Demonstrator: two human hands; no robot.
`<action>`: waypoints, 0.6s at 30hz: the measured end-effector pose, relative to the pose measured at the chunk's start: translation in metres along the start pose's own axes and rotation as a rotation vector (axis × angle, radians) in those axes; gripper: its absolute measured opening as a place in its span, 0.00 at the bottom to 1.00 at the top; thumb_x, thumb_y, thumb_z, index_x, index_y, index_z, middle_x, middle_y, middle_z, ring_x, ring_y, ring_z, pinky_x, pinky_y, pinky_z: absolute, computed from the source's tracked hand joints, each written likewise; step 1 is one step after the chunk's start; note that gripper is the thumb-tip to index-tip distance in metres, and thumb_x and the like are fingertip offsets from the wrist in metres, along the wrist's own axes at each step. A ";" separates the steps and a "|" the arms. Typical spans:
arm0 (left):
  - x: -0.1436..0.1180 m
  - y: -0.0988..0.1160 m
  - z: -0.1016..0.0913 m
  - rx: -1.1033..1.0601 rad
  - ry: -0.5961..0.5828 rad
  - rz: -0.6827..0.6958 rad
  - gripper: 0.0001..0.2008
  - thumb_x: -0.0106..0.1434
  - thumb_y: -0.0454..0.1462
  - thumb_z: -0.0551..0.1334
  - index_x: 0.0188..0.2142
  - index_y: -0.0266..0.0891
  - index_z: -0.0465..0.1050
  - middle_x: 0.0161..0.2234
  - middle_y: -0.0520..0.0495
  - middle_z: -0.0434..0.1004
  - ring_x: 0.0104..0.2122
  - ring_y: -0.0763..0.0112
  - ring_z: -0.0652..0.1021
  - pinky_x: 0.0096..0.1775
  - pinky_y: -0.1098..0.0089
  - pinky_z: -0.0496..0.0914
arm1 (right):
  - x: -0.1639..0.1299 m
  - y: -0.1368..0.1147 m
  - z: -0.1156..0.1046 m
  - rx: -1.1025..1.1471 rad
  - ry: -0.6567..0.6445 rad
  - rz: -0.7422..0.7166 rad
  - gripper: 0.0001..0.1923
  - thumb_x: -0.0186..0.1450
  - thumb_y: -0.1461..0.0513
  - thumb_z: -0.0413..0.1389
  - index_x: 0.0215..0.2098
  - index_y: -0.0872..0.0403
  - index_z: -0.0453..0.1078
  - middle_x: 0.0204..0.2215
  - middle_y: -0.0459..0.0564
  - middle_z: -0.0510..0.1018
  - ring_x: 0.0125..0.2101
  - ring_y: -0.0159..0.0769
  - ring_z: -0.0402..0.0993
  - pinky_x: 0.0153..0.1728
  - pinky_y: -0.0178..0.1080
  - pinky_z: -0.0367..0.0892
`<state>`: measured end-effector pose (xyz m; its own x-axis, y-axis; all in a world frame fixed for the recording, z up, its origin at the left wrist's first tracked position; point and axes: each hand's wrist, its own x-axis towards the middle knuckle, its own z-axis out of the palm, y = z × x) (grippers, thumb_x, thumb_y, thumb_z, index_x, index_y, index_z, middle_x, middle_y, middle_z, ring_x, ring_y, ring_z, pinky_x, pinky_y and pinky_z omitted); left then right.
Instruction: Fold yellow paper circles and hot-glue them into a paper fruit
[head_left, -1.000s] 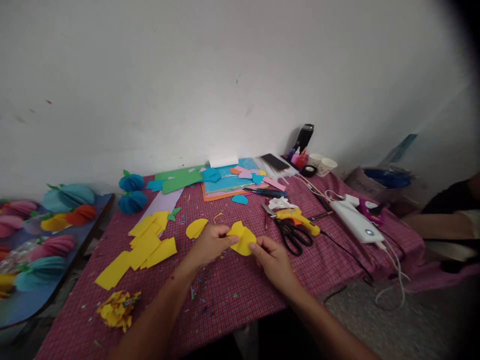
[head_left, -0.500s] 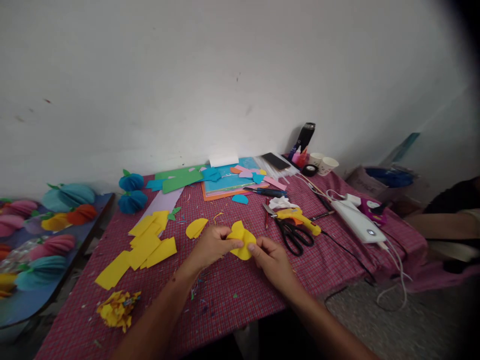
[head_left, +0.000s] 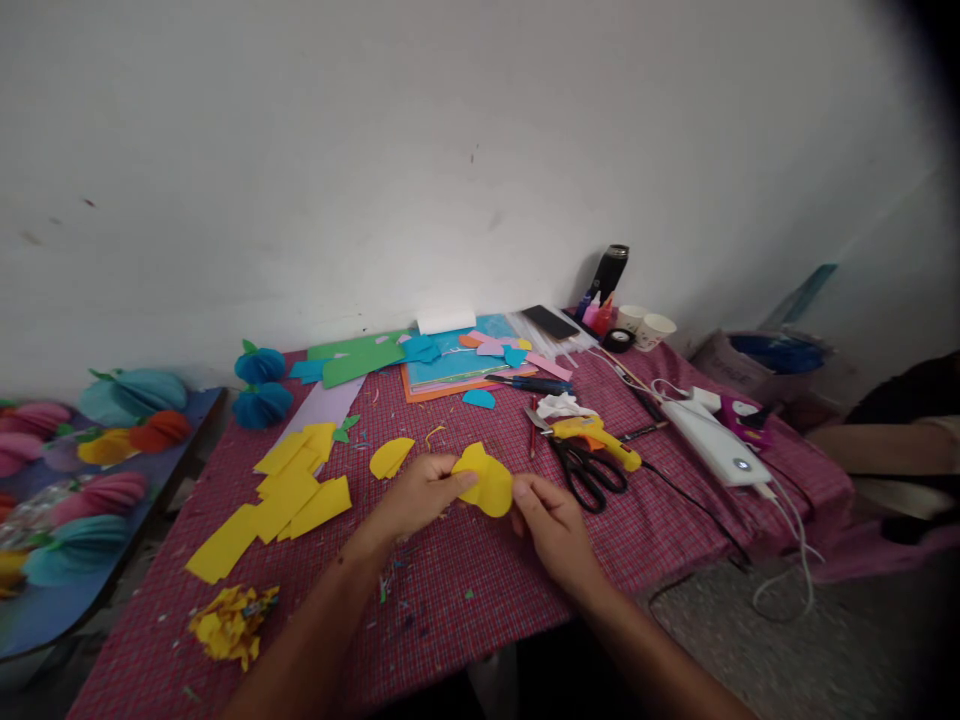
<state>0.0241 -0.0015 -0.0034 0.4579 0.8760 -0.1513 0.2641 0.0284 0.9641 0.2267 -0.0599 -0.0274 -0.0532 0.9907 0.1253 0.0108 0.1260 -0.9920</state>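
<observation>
Over the near middle of the table, my left hand [head_left: 429, 493] pinches the left side of some folded, rounded yellow paper pieces [head_left: 491, 482]. My right hand [head_left: 553, 520] is closed at their right edge, thumb against the paper, with the fingertips partly hidden. Just left of my hands lies a yellow paper half-circle [head_left: 391, 457]. To the right are black-handled scissors [head_left: 589, 472] and a yellow glue gun [head_left: 596, 438]. Several yellow paper rectangles [head_left: 289, 500] lie overlapped farther left.
Crumpled yellow paper [head_left: 232, 625] sits at the near left. Blue paper pumpkins [head_left: 261, 403] stand at the back left, with more on a side table [head_left: 176, 435]. Coloured sheets [head_left: 364, 360] lie along the wall. A white power bank [head_left: 712, 445] with cables, paper cups [head_left: 654, 332] and a black flask [head_left: 609, 272] are right.
My right thumb has shifted off the face of the yellow paper to its right edge. The folded paper now looks flatter. My left hand keeps its pinch.
</observation>
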 end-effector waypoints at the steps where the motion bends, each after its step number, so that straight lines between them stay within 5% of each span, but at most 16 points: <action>1: 0.000 0.000 0.000 -0.032 0.000 -0.013 0.20 0.62 0.50 0.62 0.33 0.33 0.76 0.27 0.50 0.73 0.25 0.74 0.68 0.29 0.73 0.60 | -0.001 -0.001 0.000 0.039 -0.019 -0.009 0.21 0.72 0.50 0.48 0.32 0.53 0.73 0.21 0.44 0.68 0.22 0.32 0.63 0.26 0.35 0.59; 7: -0.002 0.003 0.010 -0.109 -0.101 -0.033 0.21 0.61 0.52 0.64 0.30 0.34 0.76 0.26 0.50 0.74 0.26 0.73 0.70 0.30 0.73 0.62 | 0.001 0.003 0.003 0.087 -0.027 0.023 0.14 0.67 0.52 0.57 0.46 0.51 0.74 0.30 0.46 0.74 0.28 0.33 0.68 0.29 0.35 0.63; 13: -0.004 0.007 0.013 -0.110 -0.244 -0.042 0.21 0.64 0.52 0.62 0.32 0.36 0.78 0.28 0.48 0.76 0.27 0.72 0.72 0.33 0.72 0.65 | 0.005 0.002 0.001 -0.034 -0.009 -0.029 0.11 0.65 0.55 0.59 0.29 0.52 0.74 0.27 0.45 0.74 0.30 0.34 0.69 0.34 0.36 0.64; 18: -0.004 0.009 0.013 -0.069 -0.278 -0.043 0.20 0.64 0.51 0.61 0.30 0.37 0.77 0.28 0.49 0.76 0.28 0.72 0.72 0.34 0.72 0.65 | 0.003 -0.006 0.001 0.039 -0.086 0.025 0.11 0.65 0.53 0.58 0.35 0.52 0.75 0.29 0.45 0.75 0.29 0.33 0.69 0.32 0.35 0.64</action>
<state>0.0352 -0.0110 0.0028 0.6652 0.7079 -0.2376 0.2348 0.1037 0.9665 0.2259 -0.0575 -0.0213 -0.1384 0.9853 0.1001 -0.0253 0.0975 -0.9949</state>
